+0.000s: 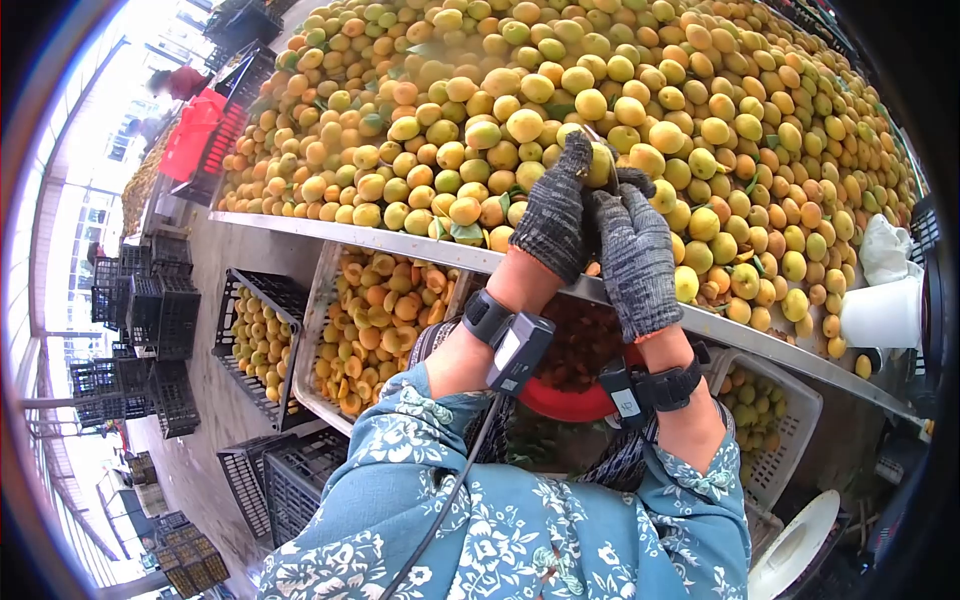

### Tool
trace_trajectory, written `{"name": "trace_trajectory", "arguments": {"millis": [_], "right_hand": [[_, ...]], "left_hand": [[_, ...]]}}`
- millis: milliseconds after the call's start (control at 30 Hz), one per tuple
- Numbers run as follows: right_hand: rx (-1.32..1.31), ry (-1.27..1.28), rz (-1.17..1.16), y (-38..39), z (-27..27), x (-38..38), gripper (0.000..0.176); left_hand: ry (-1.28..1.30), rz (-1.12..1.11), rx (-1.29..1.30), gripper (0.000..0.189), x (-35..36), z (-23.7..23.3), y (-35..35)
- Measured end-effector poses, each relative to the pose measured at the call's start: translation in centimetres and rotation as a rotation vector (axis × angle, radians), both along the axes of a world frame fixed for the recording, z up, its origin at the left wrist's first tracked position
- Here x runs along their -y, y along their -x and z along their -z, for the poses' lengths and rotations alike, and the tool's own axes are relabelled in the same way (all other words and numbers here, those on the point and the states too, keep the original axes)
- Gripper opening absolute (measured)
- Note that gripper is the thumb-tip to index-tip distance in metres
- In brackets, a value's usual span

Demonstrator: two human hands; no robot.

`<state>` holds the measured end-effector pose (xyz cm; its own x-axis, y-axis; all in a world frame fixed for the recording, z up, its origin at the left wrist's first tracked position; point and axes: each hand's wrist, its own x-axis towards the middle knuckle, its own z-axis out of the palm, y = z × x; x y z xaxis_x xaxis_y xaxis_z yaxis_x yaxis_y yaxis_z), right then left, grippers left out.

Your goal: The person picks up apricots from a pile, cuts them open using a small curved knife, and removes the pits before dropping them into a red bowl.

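Yellow fruit (600, 166): above worktop (300, 229), just inside near edge | left hand (558, 208): gloved, pinching it | right hand (634, 255): gloved, fingers bent beside it (cannot tell whether gripping anything) | fruit heap (480, 130): behind | halved fruits (380, 310), red basin (565, 402): below near edge | white bucket (882, 312): near right corner

Over there, fruit (720, 120) lies heaped on the table (300, 229); below its edge, a basin (548, 398) sits between a tray (308, 340), left, and a basket (775, 478), right.
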<state>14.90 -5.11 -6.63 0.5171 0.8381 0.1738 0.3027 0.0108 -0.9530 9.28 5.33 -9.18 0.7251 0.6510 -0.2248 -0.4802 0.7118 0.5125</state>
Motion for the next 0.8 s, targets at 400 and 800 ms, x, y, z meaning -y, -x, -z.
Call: {"name": "trace_trajectory", "arguments": {"millis": [400,800], "right_hand": [[0.104,-0.023,0.056,-0.4,-2.6,0.4,0.027],[0.543,0.347,0.205,0.8,-5.0,0.3,0.036]], "left_hand": [[-1.303,-0.168,-0.471,0.03,0.9,-3.5,2.5],[-0.112,-0.044,-0.08,0.022,1.7,-4.4,1.6]]}}
